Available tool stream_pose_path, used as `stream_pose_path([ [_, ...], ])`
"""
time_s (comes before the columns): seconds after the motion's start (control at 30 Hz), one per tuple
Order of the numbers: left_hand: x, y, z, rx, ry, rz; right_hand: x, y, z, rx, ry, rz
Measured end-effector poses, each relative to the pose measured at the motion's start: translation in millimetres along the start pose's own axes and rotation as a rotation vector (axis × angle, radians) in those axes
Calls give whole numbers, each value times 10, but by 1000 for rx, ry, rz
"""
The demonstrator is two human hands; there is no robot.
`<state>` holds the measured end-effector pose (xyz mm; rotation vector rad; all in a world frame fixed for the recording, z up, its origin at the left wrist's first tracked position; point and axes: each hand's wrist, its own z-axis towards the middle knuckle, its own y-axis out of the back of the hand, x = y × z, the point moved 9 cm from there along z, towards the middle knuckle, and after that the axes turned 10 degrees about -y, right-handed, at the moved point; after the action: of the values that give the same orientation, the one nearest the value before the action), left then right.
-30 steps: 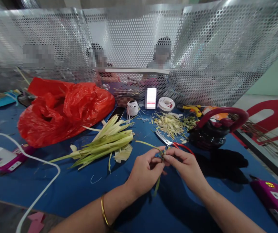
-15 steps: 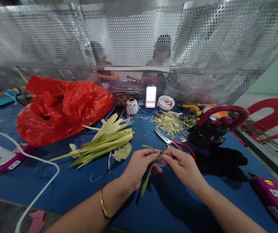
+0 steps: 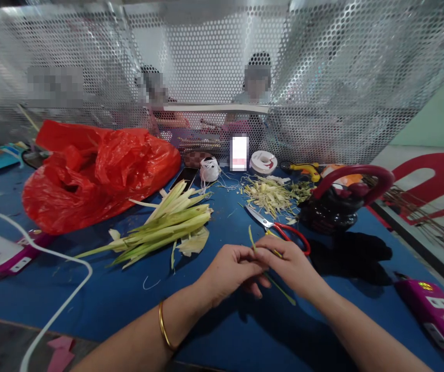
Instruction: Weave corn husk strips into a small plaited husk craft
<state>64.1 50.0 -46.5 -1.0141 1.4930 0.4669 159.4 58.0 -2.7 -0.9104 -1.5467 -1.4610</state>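
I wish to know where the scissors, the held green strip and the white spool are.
Scissors [image 3: 265,222], head view: blade near pivot.
Green strip [image 3: 289,298], head view: lower free end.
White spool [image 3: 258,164], head view: flat face.

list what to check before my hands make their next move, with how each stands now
1. Green strip held: ok, the fingers of the left hand and right hand meet on it.
2. A hand free: not ok, both are on the strip.
3. Strip undamaged under the fingers: cannot tell, they cover its middle.
4. Scissors blades aimed away from the hands: ok, the red handles are nearer.
5. White cable apart from the left arm: ok.
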Motion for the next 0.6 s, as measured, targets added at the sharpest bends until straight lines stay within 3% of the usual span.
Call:
stream_pose_path([
  [0.07,42,-28,0,16,19,44,-33,-61,0,34,-53,132],
  [0.17,69,-16,9,-9,28,61,71,23,-76,-103,59,170],
  [0.3,13,117,30,-122,-8,-19,483,16,-401,-292,539,-326],
  [0.4,-37,236,40,-212,-33,-152,612,-244,-623,-251,829,-686],
  [0.5,-61,314,45,-269,-44,-270,603,-398,-646,-160,867,-754],
  [0.6,-67,323,55,-275,-40,-385,621,-396,-606,-176,842,-668],
])
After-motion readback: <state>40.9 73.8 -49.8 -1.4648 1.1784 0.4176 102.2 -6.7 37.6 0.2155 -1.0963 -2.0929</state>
